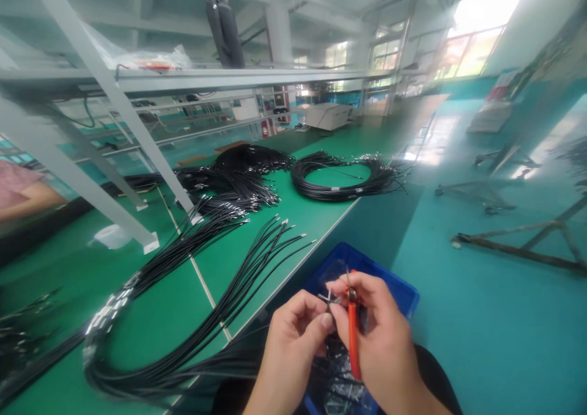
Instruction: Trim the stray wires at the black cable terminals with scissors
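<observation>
Over a blue bin, my right hand is closed around red-handled wire cutters, their jaws pointing up. The fingertips of my left hand pinch a black cable, whose split, light-coloured end sticks up between both hands near the cutter jaws. My right thumb and forefinger are close to that end; whether they touch it I cannot tell. To the left, a curved bundle of black cables lies on the green table, bound with shiny clear wrap, and some cables pass behind my left forearm.
More black cables and a coiled cable bundle rest farther along the green table. White shelf posts rise from the table. A wheeled metal frame stands on the floor at right. Another person's arm shows at far left.
</observation>
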`<move>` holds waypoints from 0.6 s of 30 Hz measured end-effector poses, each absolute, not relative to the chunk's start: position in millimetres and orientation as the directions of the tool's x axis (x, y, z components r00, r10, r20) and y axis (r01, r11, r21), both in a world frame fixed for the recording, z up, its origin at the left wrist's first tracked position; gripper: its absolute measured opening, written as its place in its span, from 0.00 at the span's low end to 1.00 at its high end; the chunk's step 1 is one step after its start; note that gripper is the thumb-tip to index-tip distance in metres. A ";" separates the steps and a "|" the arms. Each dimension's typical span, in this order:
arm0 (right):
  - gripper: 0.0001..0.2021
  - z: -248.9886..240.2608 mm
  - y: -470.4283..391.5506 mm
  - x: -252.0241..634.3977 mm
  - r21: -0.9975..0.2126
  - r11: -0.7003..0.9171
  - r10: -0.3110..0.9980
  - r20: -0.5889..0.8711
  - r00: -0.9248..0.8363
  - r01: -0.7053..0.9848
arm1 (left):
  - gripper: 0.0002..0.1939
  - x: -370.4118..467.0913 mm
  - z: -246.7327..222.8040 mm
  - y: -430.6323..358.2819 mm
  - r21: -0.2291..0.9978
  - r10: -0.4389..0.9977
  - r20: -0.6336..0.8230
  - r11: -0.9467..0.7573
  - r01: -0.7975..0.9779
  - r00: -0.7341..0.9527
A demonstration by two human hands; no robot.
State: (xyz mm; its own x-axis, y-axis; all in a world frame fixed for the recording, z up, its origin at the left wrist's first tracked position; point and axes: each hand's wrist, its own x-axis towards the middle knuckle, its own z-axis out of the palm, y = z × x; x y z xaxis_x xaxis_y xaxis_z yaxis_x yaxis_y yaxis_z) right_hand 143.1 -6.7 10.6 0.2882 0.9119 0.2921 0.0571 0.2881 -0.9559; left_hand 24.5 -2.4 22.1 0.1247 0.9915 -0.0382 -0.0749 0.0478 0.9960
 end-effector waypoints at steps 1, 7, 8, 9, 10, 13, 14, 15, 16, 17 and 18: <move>0.12 11.9 -6.3 142.1 -0.957 0.282 0.914 0.291 0.284 0.072 | 0.10 25.0 22.2 -2.8 0.996 0.991 -0.043 0.052 -0.071 0.126; 0.12 17.5 -5.6 138.2 -0.974 0.224 0.929 0.228 0.290 0.046 | 0.11 25.4 22.5 -6.6 0.996 0.990 -0.047 0.056 -0.068 0.130; 0.12 17.3 -5.9 137.7 -0.971 0.227 0.922 0.239 0.305 0.074 | 0.11 25.2 22.6 -7.1 0.997 0.991 -0.048 0.056 -0.060 0.129; 0.12 16.8 -6.3 137.4 -0.963 0.241 0.908 0.267 0.322 0.120 | 0.11 25.0 22.5 -7.4 0.997 0.991 -0.050 0.058 -0.056 0.125; 0.12 16.0 -6.7 137.3 -0.948 0.262 0.889 0.309 0.337 0.179 | 0.11 24.5 22.4 -7.5 0.996 0.992 -0.051 0.058 -0.063 0.114; 0.12 11.7 -9.3 139.4 -0.892 0.312 0.837 0.421 0.350 0.327 | 0.09 21.1 20.6 -5.7 0.989 0.996 -0.043 0.053 -0.137 0.073; 0.12 10.2 -10.9 140.9 -0.887 0.308 0.834 0.426 0.351 0.344 | 0.09 19.4 19.8 -4.6 0.986 0.998 -0.039 0.048 -0.161 0.059; 0.12 9.1 -13.1 142.7 -0.891 0.296 0.840 0.414 0.351 0.344 | 0.09 17.6 19.1 -3.4 0.984 0.998 -0.035 0.043 -0.174 0.052; 0.12 8.5 -15.8 144.5 -0.906 0.279 0.859 0.383 0.339 0.318 | 0.08 16.0 18.6 -2.3 0.983 0.998 -0.028 0.037 -0.178 0.049; 0.13 8.4 -18.9 146.1 -0.932 0.254 0.892 0.329 0.309 0.258 | 0.08 14.5 18.3 -1.4 0.984 0.999 -0.022 0.031 -0.175 0.049; 0.13 9.1 -22.2 147.3 -0.962 0.216 0.933 0.254 0.255 0.166 | 0.08 13.4 18.4 -0.6 0.985 0.999 -0.014 0.022 -0.170 0.046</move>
State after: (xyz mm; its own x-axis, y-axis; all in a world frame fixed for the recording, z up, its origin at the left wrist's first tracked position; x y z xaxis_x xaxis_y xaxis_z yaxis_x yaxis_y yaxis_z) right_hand 147.3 -22.2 9.1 0.2554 0.9329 0.2539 0.1661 0.2163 -0.9621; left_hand 13.4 -0.6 18.4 0.0459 0.9988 -0.0142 -0.1696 0.0219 0.9853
